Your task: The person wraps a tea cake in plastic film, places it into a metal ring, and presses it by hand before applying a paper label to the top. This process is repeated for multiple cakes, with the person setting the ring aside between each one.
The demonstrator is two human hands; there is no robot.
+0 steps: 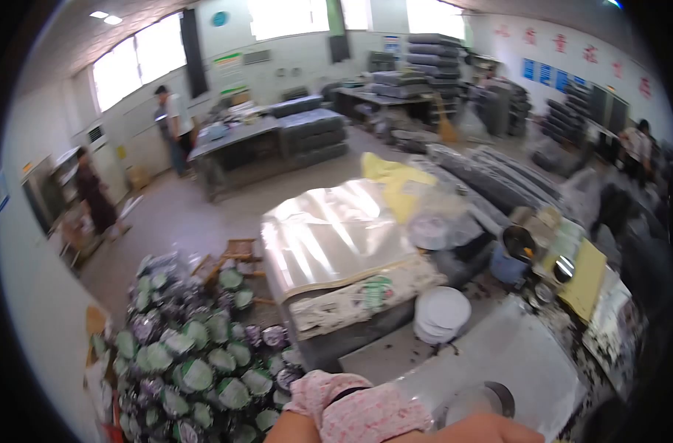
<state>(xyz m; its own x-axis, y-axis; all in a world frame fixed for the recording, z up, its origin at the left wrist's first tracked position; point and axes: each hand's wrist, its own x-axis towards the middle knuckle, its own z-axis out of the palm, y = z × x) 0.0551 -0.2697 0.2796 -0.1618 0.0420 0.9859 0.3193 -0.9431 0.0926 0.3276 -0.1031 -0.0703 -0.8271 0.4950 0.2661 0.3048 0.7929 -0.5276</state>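
Note:
At the bottom edge, a pink patterned sleeve [373, 417] leads to my left hand [488, 428], which is blurred and partly cut off. Its fingers cannot be made out clearly. Just above it, a pale round item with a dark curved edge [503, 399] lies over a clear plastic sheet [528, 354]. Whether the hand touches or holds this item is hidden. No second hand can be made out. Farther up, a stack of white round discs [443, 310] stands beside the sheet.
Many green-and-silver wrapped packs [196, 375] are heaped at lower left, near a wooden stool [240, 251]. A plastic-covered stack [329, 236] occupies the centre. At right are a blue bucket [508, 264] and yellow sheet [584, 277]. Several people stand in the background.

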